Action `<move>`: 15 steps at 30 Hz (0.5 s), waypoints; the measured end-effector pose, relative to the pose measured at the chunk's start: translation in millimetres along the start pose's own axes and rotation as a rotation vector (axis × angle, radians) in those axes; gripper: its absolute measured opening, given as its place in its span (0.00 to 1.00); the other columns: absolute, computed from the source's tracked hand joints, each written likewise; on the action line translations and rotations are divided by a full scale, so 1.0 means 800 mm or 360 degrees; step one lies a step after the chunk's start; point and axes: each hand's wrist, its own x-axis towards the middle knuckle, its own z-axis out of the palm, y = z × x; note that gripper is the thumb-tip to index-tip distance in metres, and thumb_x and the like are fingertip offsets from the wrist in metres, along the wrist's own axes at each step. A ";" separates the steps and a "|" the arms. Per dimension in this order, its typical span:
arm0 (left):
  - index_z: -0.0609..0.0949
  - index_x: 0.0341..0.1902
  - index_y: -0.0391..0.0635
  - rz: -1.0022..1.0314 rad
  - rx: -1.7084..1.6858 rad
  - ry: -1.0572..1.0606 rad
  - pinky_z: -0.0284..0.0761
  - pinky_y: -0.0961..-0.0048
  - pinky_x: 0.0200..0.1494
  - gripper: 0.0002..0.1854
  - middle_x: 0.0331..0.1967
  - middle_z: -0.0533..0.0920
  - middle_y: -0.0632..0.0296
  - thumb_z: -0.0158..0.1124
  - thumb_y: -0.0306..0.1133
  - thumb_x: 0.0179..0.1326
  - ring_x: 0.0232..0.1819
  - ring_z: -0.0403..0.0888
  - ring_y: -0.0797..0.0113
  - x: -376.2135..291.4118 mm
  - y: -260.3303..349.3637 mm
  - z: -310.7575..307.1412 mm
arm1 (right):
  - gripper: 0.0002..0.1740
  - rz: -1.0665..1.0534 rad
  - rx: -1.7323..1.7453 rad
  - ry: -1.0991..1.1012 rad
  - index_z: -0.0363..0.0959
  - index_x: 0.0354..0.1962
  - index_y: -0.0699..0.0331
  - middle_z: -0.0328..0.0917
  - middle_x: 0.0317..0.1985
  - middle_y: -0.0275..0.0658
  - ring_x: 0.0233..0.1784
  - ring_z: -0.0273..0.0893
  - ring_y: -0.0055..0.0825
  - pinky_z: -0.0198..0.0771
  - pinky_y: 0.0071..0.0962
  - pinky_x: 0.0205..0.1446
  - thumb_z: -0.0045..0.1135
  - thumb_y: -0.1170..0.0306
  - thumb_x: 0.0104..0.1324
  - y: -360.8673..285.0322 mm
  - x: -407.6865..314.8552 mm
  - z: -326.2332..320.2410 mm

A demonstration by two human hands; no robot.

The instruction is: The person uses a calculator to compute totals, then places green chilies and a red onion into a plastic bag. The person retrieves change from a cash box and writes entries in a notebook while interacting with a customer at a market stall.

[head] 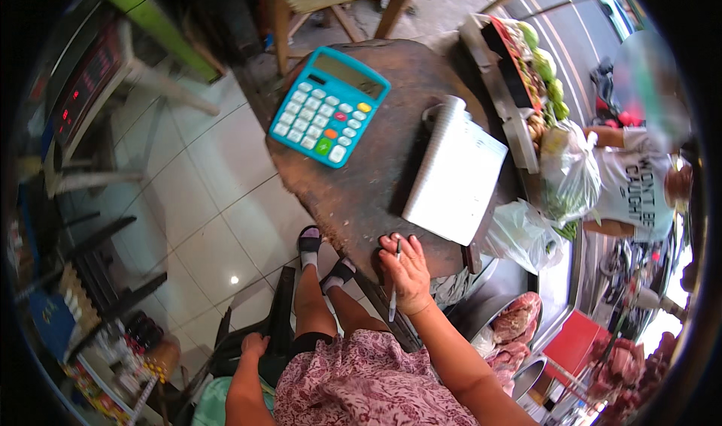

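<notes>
My right hand (407, 276) rests at the near edge of a dark wooden table (361, 200), palm up with the fingers curled. A pen (393, 296) with a dark tip and a pale barrel is held in it. Just beyond the fingers lies a spiral notebook (457, 178), its bright page washed out. Farther left on the tabletop sits a turquoise calculator (331, 107) with white, orange and green keys. My left hand (255, 343) touches a black plastic chair (276, 319) beside my legs; whether its fingers grip the chair is unclear.
A digital scale (84, 87) with red digits stands at left. Boxed vegetables (541, 70) and plastic bags (569, 172) line the table's right side. Raw meat (516, 319) fills a metal basin at lower right; more meat (615, 364) hangs beyond. A person (632, 183) stands by the road.
</notes>
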 end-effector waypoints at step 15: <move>0.86 0.47 0.42 0.0554 0.0495 -0.0309 0.74 0.51 0.57 0.24 0.49 0.83 0.43 0.54 0.50 0.66 0.55 0.80 0.42 0.079 0.027 -0.047 | 0.18 0.0066 0.0062 -0.0067 0.75 0.51 0.64 0.73 0.64 0.41 0.71 0.67 0.38 0.58 0.46 0.75 0.49 0.70 0.65 -0.005 0.001 -0.013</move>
